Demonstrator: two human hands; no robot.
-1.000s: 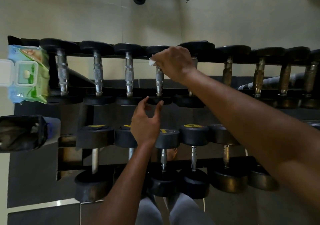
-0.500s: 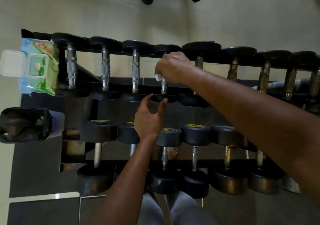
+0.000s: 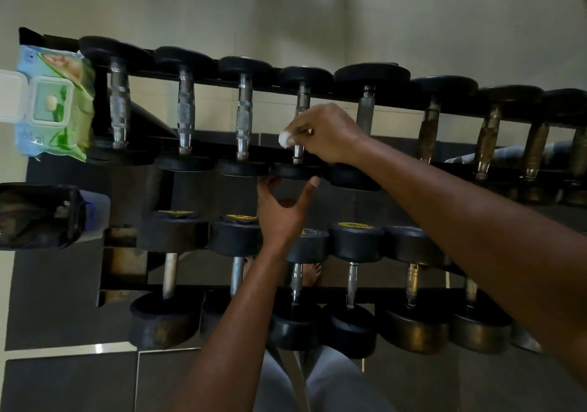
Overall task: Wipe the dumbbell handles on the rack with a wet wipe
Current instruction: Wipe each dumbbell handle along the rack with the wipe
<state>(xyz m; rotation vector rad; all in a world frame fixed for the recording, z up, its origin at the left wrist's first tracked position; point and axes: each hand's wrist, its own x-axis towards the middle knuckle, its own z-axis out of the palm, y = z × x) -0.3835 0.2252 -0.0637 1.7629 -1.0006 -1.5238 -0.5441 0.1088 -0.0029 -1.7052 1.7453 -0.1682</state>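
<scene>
A two-tier black rack (image 3: 394, 98) holds rows of dumbbells with metal handles. My right hand (image 3: 324, 133) grips a small white wet wipe (image 3: 284, 139) wrapped around the handle of the fourth dumbbell (image 3: 301, 100) from the left on the upper tier, low on the handle near its front head. My left hand (image 3: 282, 211) reaches up under that dumbbell's front head (image 3: 293, 171), thumb and fingertips touching its rim. Most of the wipe is hidden inside my right fist.
A blue-green wet wipe pack (image 3: 52, 103) with its lid flipped open sits at the rack's left end. A dark bag-lined bin (image 3: 38, 216) stands below it. Lower-tier dumbbells (image 3: 355, 241) lie under my arms. The wall is right behind the rack.
My right hand slid the wipe down the handle from its top toward the front head. My left hand rose to the front head's rim.
</scene>
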